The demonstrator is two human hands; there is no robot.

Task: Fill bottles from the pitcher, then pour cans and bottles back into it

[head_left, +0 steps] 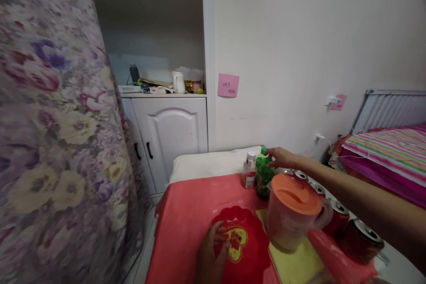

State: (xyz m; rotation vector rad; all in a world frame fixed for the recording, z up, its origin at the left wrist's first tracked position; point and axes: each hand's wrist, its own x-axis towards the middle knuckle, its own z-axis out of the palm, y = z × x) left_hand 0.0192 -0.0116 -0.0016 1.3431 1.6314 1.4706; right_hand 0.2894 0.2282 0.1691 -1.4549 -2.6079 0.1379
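My left hand (213,253) is over the left side of a red scalloped tray (254,239) with a yellow printed pattern. Its fingers are loosely bent, thumb apart, holding nothing. My right hand (281,158) reaches to the back of the table, fingers apart beside a green-capped bottle (263,151); whether they touch it I cannot tell. In front of that bottle is a dark green bottle (264,182), with a clear white-capped bottle (249,172) to its left. A clear pitcher (288,226) with an orange lid (296,193) stands nearer, below my right forearm.
Several drink cans, including a dark red can (361,242), line the table's right side. A yellow cloth (296,262) lies under the pitcher on the red tablecloth (186,213). A floral curtain (60,120) hangs left, beside a white cabinet (175,135). A bed (392,151) stands right.
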